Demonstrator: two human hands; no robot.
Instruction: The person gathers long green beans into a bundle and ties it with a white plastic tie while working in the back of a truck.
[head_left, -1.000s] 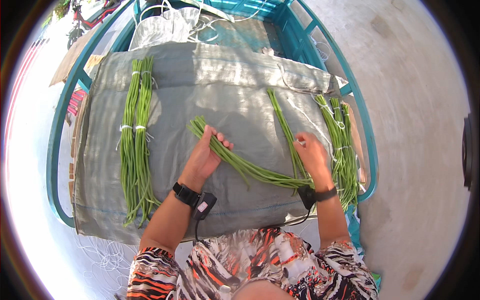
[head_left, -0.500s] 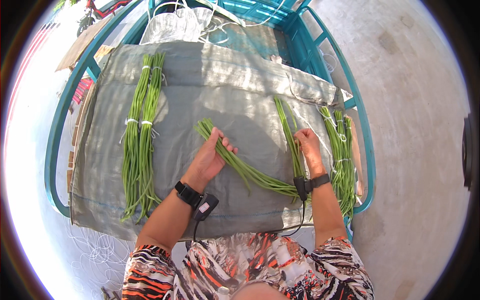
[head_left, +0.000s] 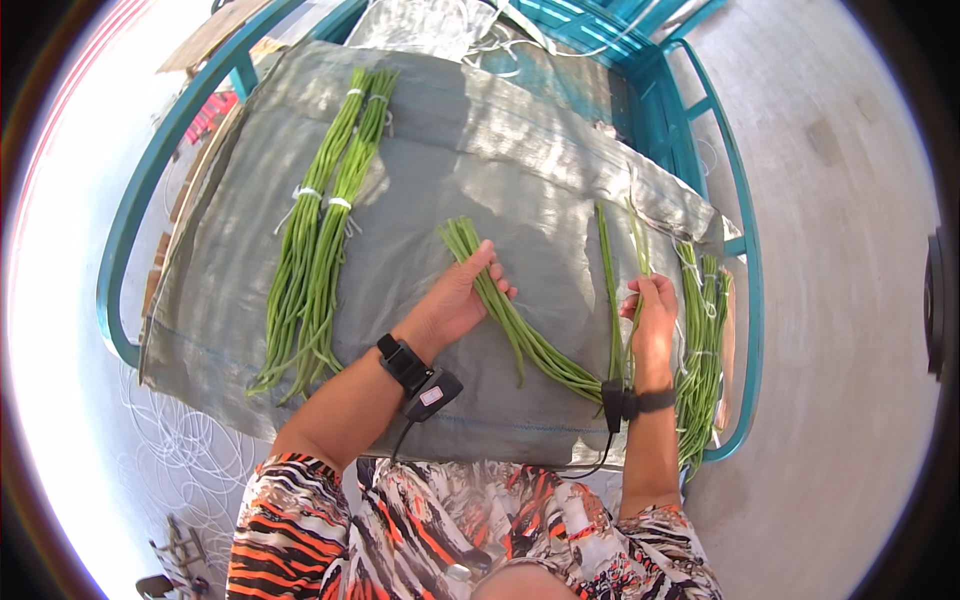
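Note:
My left hand is closed around a bunch of long green beans, their ends poking out above the thumb. The bunch slants down to the right, toward my right wrist. My right hand pinches a pale long bean that stands up past the fingertips. Just left of that hand lie a few loose long beans, their lower ends partly hidden by the black device on my wrist. Two tied bundles of long beans lie at the left, and several more tied bundles rest right of my right hand.
A grey woven cloth covers the work surface. Teal metal rails curve along both sides. White strings and sheeting sit at the far end. A tangle of white string lies on the floor at left.
My view has turned, so the scene sits tilted and the bundles appear shifted. My right hand has moved away from the loose beans with a bean in its fingers. My left hand keeps its bunch.

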